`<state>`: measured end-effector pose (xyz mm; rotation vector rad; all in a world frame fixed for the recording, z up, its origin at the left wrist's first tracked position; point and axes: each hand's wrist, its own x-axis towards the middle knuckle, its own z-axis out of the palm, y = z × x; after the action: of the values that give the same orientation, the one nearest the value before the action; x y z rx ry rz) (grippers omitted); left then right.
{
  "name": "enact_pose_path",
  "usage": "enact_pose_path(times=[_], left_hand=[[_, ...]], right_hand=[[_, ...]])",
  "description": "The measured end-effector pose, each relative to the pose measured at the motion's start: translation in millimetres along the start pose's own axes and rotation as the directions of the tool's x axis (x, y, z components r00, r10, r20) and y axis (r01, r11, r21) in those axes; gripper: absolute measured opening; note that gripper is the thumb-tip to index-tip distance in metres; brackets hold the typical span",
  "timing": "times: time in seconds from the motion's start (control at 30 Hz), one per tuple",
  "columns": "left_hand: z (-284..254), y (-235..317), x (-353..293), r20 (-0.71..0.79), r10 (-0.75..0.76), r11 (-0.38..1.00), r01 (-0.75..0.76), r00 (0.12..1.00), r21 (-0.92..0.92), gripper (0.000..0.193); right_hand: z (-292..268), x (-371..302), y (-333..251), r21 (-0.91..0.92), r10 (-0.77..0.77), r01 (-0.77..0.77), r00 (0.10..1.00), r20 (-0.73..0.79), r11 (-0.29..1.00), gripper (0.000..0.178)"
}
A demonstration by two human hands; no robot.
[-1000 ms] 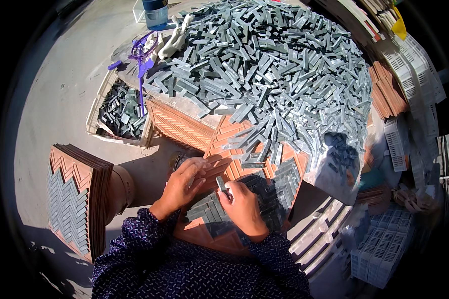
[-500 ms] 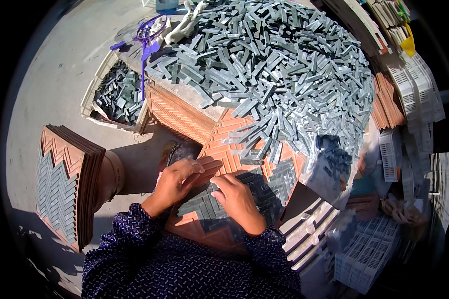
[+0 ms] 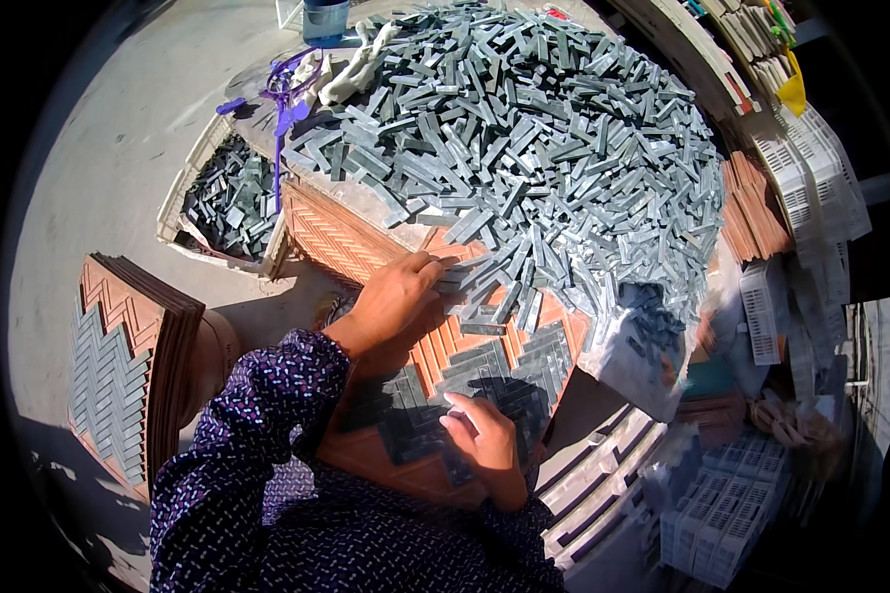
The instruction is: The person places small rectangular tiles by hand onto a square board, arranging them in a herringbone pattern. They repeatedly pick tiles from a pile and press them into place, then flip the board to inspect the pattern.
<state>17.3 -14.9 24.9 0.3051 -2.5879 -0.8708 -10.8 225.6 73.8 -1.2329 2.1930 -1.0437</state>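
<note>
An orange tray with zigzag grooves [image 3: 443,344] lies before me, partly filled with dark grey strip tiles [image 3: 405,407] in a herringbone pattern. My left hand [image 3: 396,298] reaches over its far left part, fingers drawn together at a grey strip tile [image 3: 455,281] by the edge of the loose heap. Part of that tile is hidden under the fingertips. Low over the laid tiles is my right hand [image 3: 486,441], its thumb and forefinger curled but apart. I see nothing between them.
A large heap of loose grey strip tiles [image 3: 554,148] covers the table beyond the tray. Left of it stands a crate of darker pieces [image 3: 230,198]. Stacked trays [image 3: 119,366] rise at the left. White plastic crates [image 3: 727,504] and a slatted pallet [image 3: 603,474] are at the right.
My left hand has moved forward and right, from the tray to the heap's edge. My right hand has drawn back toward me and slightly right, its thumb and forefinger now parted.
</note>
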Motion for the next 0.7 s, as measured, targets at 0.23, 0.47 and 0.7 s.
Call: enact_pose_path(times=[0.23, 0.47, 0.7], left_hand=[[-26.5, 18.5, -39.1, 0.101, -0.085, 0.996, 0.088, 0.991, -0.020, 0.017], [-42.4, 35.1, -99.0, 0.096, -0.152, 0.987, 0.157, 0.984, -0.045, 0.017], [-28.1, 47.3, -84.6, 0.014, -0.202, 0.979, 0.202, 0.979, -0.024, 0.023]], right_hand=[[-4.6, -16.9, 7.5, 0.064, 0.067, -0.064, 0.996, -0.052, 0.996, 0.025], [6.1, -11.7, 10.4, 0.075, -0.025, 0.027, 0.999, -0.032, 0.997, 0.025], [4.3, -15.4, 11.0, 0.061, -0.029, 0.031, 0.999, -0.035, 0.998, 0.024]])
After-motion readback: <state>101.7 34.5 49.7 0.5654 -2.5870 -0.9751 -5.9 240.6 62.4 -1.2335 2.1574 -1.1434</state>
